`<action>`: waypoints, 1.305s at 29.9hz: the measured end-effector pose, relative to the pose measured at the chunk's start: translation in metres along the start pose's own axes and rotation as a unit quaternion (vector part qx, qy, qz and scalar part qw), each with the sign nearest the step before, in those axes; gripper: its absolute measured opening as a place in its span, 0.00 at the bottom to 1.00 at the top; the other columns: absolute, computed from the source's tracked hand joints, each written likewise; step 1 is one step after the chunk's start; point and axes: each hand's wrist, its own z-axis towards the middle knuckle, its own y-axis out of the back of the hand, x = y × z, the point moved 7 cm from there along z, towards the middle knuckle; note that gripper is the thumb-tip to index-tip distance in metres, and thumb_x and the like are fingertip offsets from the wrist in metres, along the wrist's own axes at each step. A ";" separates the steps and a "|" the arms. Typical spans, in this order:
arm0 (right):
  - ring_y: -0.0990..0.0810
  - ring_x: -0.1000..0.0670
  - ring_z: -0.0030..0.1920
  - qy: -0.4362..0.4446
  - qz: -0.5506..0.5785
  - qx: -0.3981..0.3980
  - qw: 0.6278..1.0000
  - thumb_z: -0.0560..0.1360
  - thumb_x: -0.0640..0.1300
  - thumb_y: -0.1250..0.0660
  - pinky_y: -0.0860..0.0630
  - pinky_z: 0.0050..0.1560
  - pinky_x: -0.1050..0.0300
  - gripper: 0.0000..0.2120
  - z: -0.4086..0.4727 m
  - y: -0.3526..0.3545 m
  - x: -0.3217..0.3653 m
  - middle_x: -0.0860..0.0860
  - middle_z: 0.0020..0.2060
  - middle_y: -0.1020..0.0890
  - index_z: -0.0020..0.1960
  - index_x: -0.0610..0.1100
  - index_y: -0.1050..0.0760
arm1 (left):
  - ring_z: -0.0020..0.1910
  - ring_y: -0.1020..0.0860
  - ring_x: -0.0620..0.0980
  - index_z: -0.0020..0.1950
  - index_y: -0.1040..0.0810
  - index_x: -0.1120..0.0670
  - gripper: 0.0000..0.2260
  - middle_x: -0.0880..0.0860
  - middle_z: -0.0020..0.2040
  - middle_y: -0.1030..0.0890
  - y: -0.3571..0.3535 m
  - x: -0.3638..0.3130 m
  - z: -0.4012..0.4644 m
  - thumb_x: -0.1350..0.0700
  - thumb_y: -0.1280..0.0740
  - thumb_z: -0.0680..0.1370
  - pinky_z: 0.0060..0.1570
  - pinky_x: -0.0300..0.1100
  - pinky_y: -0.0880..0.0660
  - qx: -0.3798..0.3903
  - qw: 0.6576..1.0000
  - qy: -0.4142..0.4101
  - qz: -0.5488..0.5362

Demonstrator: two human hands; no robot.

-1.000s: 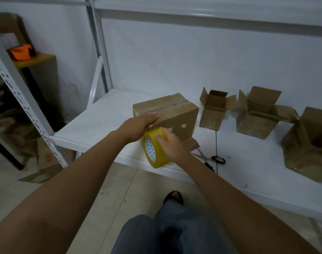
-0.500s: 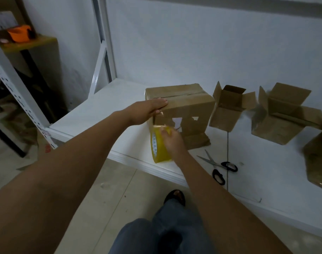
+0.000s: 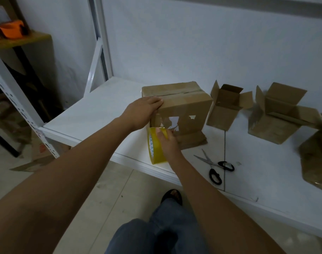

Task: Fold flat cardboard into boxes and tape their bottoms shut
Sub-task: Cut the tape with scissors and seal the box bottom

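Risk first: your left hand (image 3: 143,111) only lies flat, fingers straight, on the top near edge of the box (image 3: 182,109), so a hard tug on the tape could slide or tip it toward you; the near face already shows torn patches, and tape stuck there may lift more paper. Your right hand (image 3: 167,142) is curled round the yellow tape roll (image 3: 155,147), thumb on top, at the bench (image 3: 94,110) front edge. The box stands at 12 o'clock from that grip, just beyond it; roll and near face look close, contact unclear. Scissors (image 3: 214,166) lie at 3 o'clock, apart. Open boxes (image 3: 228,107) sit further right.
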 end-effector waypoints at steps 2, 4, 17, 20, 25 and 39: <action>0.30 0.43 0.64 -0.012 0.009 0.010 1.000 0.80 0.57 0.43 0.32 0.61 0.50 0.24 -0.002 -0.001 0.000 0.46 0.67 0.30 0.73 0.49 0.38 | 0.61 0.26 0.59 0.69 0.27 0.56 0.19 0.57 0.64 0.24 0.005 -0.006 -0.008 0.61 0.35 0.78 0.55 0.49 0.26 -0.054 0.998 -0.019 0.036; 0.31 0.43 0.65 -0.014 -0.014 0.014 1.000 0.80 0.56 0.45 0.34 0.59 0.53 0.24 -0.002 0.000 0.002 0.46 0.67 0.31 0.74 0.49 0.39 | 0.56 0.23 0.59 0.65 0.24 0.57 0.18 0.57 0.59 0.22 0.007 -0.008 -0.011 0.61 0.32 0.75 0.49 0.48 0.25 -0.078 0.996 -0.005 0.034; 0.26 0.41 0.57 0.118 -0.272 -0.019 0.955 0.83 0.45 0.50 0.30 0.56 0.51 0.17 -0.049 0.055 -0.005 0.40 0.56 0.24 0.61 0.37 0.28 | 0.72 0.36 0.54 0.73 0.35 0.53 0.23 0.53 0.73 0.33 0.025 -0.038 -0.024 0.45 0.39 0.80 0.70 0.49 0.40 0.009 0.997 0.056 0.043; 0.29 0.39 0.61 0.108 -0.357 -0.054 0.926 0.82 0.44 0.48 0.32 0.61 0.49 0.17 -0.065 0.088 -0.018 0.39 0.61 0.27 0.66 0.38 0.30 | 0.73 0.37 0.54 0.72 0.33 0.52 0.22 0.53 0.74 0.34 0.025 -0.069 -0.034 0.46 0.41 0.81 0.70 0.49 0.41 -0.007 0.999 0.046 0.010; 0.32 0.41 0.64 0.059 -0.414 -0.062 0.906 0.81 0.46 0.42 0.32 0.61 0.51 0.19 -0.076 0.140 -0.061 0.40 0.64 0.30 0.68 0.38 0.33 | 0.75 0.41 0.53 0.75 0.37 0.51 0.22 0.53 0.76 0.38 -0.019 -0.146 -0.051 0.46 0.44 0.82 0.72 0.48 0.45 0.035 0.999 -0.016 0.007; 0.32 0.40 0.62 -0.027 -0.514 -0.005 0.857 0.77 0.52 0.36 0.31 0.55 0.52 0.25 -0.038 0.181 -0.099 0.38 0.62 0.32 0.68 0.40 0.36 | 0.75 0.41 0.51 0.75 0.40 0.55 0.26 0.53 0.78 0.43 -0.137 -0.158 -0.059 0.44 0.43 0.81 0.69 0.48 0.37 0.240 0.965 0.066 -0.087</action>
